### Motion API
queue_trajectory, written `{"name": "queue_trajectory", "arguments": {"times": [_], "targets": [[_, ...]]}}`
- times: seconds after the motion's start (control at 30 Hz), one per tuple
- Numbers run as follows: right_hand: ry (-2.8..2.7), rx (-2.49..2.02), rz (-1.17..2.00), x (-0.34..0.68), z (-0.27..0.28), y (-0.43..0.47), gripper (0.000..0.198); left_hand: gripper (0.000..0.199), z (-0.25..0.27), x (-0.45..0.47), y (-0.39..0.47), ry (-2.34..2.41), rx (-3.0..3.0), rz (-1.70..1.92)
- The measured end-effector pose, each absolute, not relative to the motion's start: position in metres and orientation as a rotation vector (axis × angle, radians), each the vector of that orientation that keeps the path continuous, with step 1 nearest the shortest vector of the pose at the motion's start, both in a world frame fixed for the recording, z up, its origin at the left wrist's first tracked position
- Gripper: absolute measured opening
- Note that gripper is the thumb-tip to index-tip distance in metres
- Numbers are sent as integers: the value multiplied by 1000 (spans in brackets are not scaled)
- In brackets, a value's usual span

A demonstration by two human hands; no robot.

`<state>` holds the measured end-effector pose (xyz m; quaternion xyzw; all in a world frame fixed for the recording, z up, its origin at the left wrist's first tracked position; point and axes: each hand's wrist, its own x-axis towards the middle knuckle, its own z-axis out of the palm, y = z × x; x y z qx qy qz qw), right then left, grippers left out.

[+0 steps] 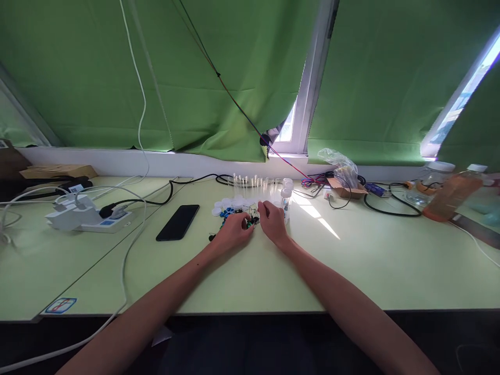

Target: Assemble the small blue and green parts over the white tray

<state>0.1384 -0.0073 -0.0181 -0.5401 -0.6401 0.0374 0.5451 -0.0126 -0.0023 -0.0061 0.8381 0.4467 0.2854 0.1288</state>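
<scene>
My left hand (235, 229) is low over a heap of small parts, its fingers curled in at the edge; what they pinch is too small to make out. Beside it, my right hand (273, 221) is closed with thumb and fingertips together, any held piece hidden. Between the hands lie dark and green small parts (252, 221) with thin wire-like legs. Blue small parts (227, 212) show just behind my left hand. Round white caps (217, 211) lie at the heap's back left. Several clear tubes (250, 188) stand behind, and white-capped tubes (286, 192) stand right of them.
A black phone (178, 223) lies left of the heap. Farther left is a power strip (94, 219) with plugs and a white cable (124, 271) crossing the table (371, 260). Right are a small cardboard box (346, 190), black cables and a bottle of orange liquid (453, 195).
</scene>
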Motion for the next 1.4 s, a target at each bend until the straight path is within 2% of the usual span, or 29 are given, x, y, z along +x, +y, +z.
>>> {"name": "queue_trajectory", "arguments": {"times": [0.23,0.5,0.6,0.8,1.0,1.1,1.4], "targets": [[-1477,-1285,94,139,-18,-9,37,33,0,-10,-6,1369,2299,1109],[-1510,-1275,217,137,-20,-12,23,24,10,-8,-14,1172,2110,1485],[-1528,-1299,229,137,-20,-12,18,31,11,-10,-11,1133,2137,1588],[-1608,-1429,272,140,-20,-10,10,32,8,-15,-3,1233,2167,1558],[-1744,-1534,281,142,-23,-8,15,35,6,-15,-2,1255,2279,1526],[-1799,-1586,302,142,-22,-9,11,36,4,-15,-1,1248,2282,1546],[-1954,-1551,372,144,-20,-15,12,55,7,-17,1,1193,2235,1550]]}}
